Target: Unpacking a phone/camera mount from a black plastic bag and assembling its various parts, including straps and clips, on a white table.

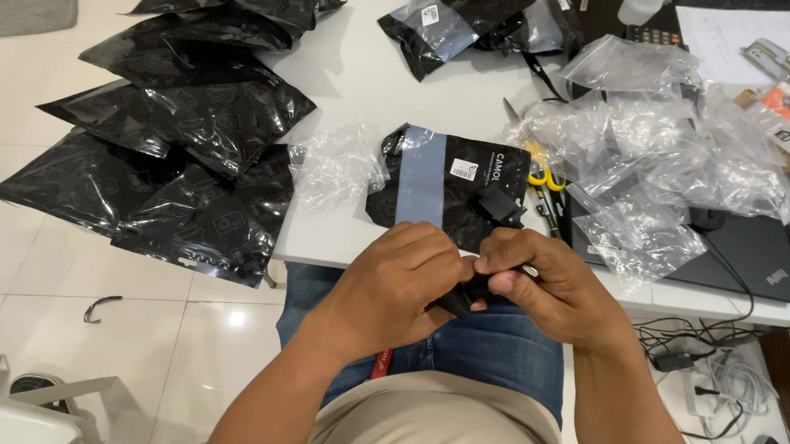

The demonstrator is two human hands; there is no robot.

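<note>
The left hand (392,280) and the right hand (549,284) are meeting just in front of the near edge of the white bench (358,76), above the lap, and the fingers of both hands are closing together around a small black soft item (463,295), which is mostly hidden between them. Just behind the hands, a flat black plastic pouch with a grey-blue band (446,184) is lying at the near edge of the bench. A heap of shiny black plastic bags (183,139) is hanging over the left edge, and crumpled clear plastic bags (651,154) are lying to the right.
</note>
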